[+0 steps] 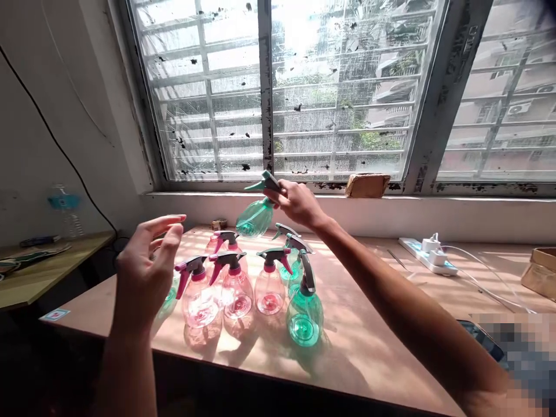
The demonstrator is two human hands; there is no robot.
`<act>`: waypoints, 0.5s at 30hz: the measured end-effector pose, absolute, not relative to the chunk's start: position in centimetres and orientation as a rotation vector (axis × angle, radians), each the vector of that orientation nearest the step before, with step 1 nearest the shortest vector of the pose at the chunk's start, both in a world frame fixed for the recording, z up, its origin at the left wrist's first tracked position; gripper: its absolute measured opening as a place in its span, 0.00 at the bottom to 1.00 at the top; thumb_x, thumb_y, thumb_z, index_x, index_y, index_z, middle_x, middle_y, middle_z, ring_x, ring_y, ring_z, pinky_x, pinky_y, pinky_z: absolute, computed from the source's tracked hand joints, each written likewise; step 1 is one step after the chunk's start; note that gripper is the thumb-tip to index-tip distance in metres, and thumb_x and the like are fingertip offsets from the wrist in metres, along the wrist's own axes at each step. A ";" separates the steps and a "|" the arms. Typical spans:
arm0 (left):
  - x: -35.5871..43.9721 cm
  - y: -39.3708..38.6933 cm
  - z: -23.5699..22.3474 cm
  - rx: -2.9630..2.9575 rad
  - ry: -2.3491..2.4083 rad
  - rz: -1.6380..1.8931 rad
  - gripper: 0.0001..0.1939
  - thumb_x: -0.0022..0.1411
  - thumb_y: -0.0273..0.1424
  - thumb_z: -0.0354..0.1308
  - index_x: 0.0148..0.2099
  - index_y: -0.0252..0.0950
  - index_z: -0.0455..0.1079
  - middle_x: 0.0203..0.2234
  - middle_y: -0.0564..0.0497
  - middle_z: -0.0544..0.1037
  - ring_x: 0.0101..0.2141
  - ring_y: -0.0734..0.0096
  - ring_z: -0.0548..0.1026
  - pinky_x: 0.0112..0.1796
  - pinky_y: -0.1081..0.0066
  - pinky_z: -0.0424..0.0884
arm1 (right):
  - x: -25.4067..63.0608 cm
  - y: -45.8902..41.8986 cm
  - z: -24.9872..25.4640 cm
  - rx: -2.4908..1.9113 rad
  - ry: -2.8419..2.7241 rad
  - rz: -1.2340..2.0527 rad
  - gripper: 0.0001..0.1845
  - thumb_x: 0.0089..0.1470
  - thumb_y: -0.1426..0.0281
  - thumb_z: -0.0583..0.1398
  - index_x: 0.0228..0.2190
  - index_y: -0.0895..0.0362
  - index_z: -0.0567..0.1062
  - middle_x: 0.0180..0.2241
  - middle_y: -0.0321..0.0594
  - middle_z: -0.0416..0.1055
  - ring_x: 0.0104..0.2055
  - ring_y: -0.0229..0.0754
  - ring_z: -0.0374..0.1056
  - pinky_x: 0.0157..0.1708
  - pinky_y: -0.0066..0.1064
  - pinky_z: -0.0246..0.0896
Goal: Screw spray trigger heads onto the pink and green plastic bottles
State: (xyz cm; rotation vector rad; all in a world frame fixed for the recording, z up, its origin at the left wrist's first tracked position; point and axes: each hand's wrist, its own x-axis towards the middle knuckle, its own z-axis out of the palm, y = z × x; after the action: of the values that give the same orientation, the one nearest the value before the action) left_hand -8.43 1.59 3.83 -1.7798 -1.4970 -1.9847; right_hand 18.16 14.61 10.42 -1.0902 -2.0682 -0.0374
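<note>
My right hand (297, 202) grips a green spray bottle (255, 218) by its trigger head, holding it tilted in the air above the back of the table. On the left, my left hand (150, 260) is raised with its fingers loosely curled and apart, holding nothing. Partly behind it stands another green bottle (168, 304). Pink spray bottles (237, 295) with dark heads and magenta triggers stand grouped in the middle of the table. Beside them, toward the right, a green spray bottle (305, 318) stands upright at the front, with other green ones (290, 269) partly hidden behind it.
The wooden table (369, 347) runs along a barred window. A power strip (428, 256) with plugged-in chargers and white cables lies at the right, near a cardboard box (540, 272). A tape roll (219, 224) sits at the back. A clear water bottle (67, 211) stands on the left table.
</note>
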 end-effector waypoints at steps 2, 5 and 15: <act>-11.1 3.9 5.6 -1.850 -1.717 -1.794 0.25 0.71 0.51 0.59 0.56 0.37 0.77 0.48 0.52 0.83 0.56 0.46 0.77 0.57 0.48 0.72 | 16.4 16.7 10.6 -1.158 -2.155 -0.036 0.21 0.70 0.52 0.58 0.37 0.54 0.81 0.39 0.44 0.84 0.41 0.49 0.78 0.36 0.32 0.61; -14.7 8.5 8.1 -1.977 -1.898 -1.301 0.31 0.72 0.54 0.51 0.55 0.31 0.76 0.44 0.57 0.84 0.53 0.54 0.80 0.51 0.53 0.74 | 14.5 19.0 9.9 -1.231 -2.249 -0.012 0.20 0.65 0.53 0.63 0.31 0.55 0.82 0.37 0.47 0.83 0.40 0.50 0.78 0.36 0.33 0.61; -16.4 19.0 6.2 -2.393 -2.097 -0.760 0.28 0.47 0.40 0.76 0.44 0.22 0.79 0.31 0.53 0.88 0.39 0.61 0.87 0.39 0.77 0.79 | 11.9 21.0 6.3 -1.384 -2.527 0.102 0.20 0.56 0.58 0.72 0.44 0.58 0.82 0.49 0.52 0.82 0.50 0.55 0.78 0.49 0.39 0.70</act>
State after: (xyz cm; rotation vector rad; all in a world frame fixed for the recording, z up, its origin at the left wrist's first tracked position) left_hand -16.43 19.00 6.18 -2.3929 -2.0973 -0.7601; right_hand 11.94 20.99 6.32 -1.3838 -2.5270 0.1016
